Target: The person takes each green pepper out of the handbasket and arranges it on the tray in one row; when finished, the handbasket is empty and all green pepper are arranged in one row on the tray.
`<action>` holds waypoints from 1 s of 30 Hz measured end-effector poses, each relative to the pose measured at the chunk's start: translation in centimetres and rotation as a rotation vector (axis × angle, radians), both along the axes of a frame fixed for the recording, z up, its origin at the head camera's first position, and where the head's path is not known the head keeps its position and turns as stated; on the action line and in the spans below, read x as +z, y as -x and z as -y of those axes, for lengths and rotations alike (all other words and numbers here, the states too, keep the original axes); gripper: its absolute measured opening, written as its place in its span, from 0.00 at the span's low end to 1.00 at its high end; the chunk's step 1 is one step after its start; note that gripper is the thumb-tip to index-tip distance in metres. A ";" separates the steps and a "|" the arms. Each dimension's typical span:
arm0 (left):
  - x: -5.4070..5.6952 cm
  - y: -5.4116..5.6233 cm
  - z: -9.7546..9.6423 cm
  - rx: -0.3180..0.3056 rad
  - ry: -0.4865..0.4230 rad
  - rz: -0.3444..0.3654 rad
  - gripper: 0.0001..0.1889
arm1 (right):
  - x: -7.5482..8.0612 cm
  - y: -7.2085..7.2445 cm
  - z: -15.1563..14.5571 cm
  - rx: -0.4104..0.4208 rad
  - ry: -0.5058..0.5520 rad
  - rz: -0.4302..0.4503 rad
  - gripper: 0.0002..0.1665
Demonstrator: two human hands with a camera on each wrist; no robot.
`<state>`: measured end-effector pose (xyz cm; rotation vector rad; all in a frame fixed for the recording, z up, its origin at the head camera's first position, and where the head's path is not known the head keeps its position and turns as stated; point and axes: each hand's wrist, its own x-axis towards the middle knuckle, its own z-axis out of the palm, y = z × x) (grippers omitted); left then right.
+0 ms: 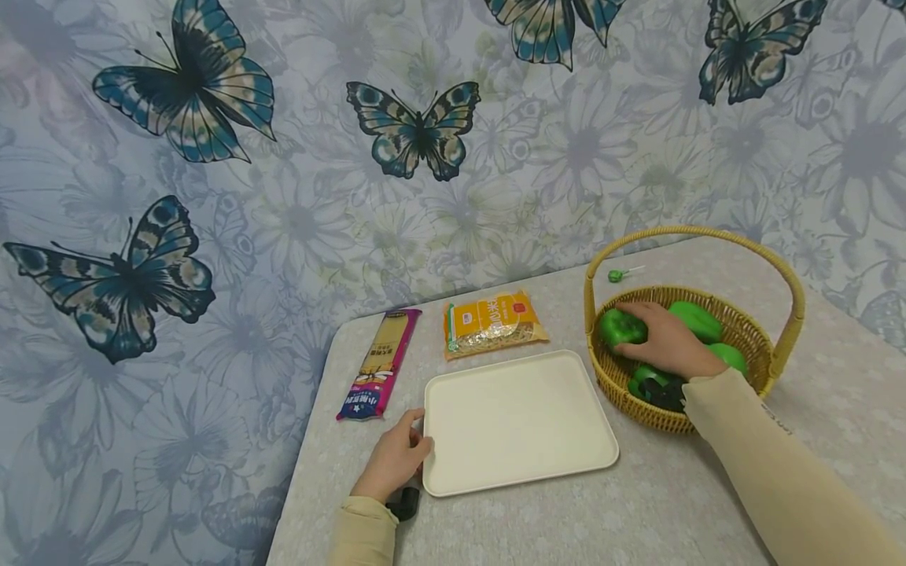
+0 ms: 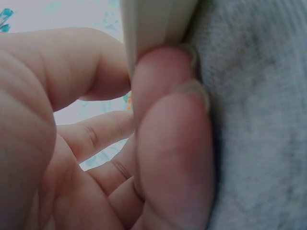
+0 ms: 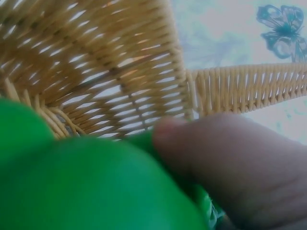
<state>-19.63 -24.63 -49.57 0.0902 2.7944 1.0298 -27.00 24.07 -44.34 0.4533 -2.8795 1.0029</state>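
My left hand [image 1: 392, 456] pinches the left edge of a cream rectangular tray [image 1: 520, 424] lying on the table. In the left wrist view the thumb [image 2: 96, 62] is on one side of the tray's rim [image 2: 153, 24], and curled fingertips [image 2: 175, 143] are on the other. Inside a yellow wicker basket [image 1: 766, 350], my right hand [image 1: 668, 342] grips a green bell pepper [image 1: 620, 328] by the basket's left wall. More green vegetables [image 1: 697, 321] lie around that hand. Up close in the right wrist view, smooth green surfaces [image 3: 96, 187] fill the foreground beside the right thumb [image 3: 206, 158].
Behind the tray lies an orange grain packet [image 1: 494, 324]. A long pink and yellow packet [image 1: 381, 363] is to its left, near the table's left edge. A small green lollipop [image 1: 615, 276] lies behind the basket, whose tall handle [image 1: 690, 231] arches up before the butterfly-patterned wall [image 1: 304, 236].
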 end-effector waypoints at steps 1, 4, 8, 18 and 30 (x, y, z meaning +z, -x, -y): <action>0.0 0.0 0.0 -0.001 0.000 -0.002 0.29 | 0.1 0.0 0.0 0.003 -0.004 0.002 0.47; 0.0 0.0 0.0 -0.004 0.001 -0.008 0.29 | 0.2 -0.1 0.0 0.005 -0.005 0.003 0.48; 0.0 0.0 0.1 -0.010 -0.002 -0.010 0.29 | 0.3 -0.1 0.1 0.004 -0.007 0.007 0.49; 0.1 0.0 0.1 -0.016 -0.014 -0.016 0.29 | -0.3 0.3 0.0 -0.002 -0.018 0.004 0.48; 0.1 -0.1 0.1 -0.018 -0.022 -0.014 0.29 | -0.1 -0.1 0.3 -0.008 0.062 0.033 0.51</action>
